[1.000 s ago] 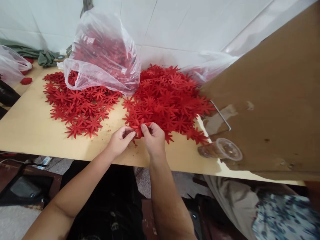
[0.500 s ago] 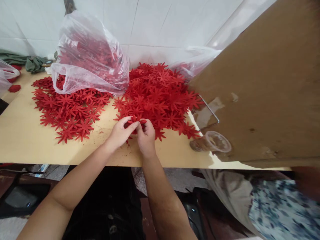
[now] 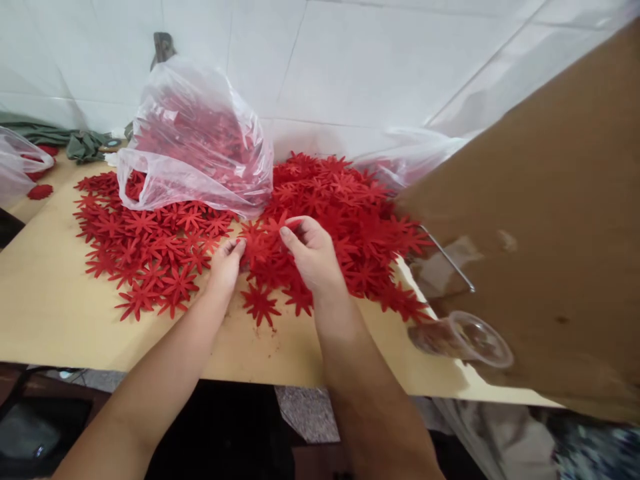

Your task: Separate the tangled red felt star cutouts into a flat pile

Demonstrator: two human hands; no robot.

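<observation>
Over the left edge of the right-hand pile of red flower-shaped cutouts [image 3: 367, 230], my right hand [image 3: 317, 257] pinches a red flower-shaped cutout [image 3: 280, 225] between thumb and fingers. My left hand [image 3: 226, 261] is closed in a pinch in the gap between the two piles. Its fingertips are beside the right pile's edge, and I cannot make out what they hold, if anything. The left pile of red flower cutouts [image 3: 143, 257] lies just beyond that hand. A single flower cutout [image 3: 260, 303] rests at the near edge of the right pile.
A clear plastic bag [image 3: 200, 143] full of red cutouts sits behind the left pile. At the right lies a tipped clear plastic cup [image 3: 463, 340] against a large brown board [image 3: 545, 233]. Green cloth [image 3: 85, 145] and another bag [image 3: 20, 167] are at the far left.
My hands were together on a red cutout and have moved apart. The left went to the left, the right slightly up and right. The view has shifted, so the table appears lower.
</observation>
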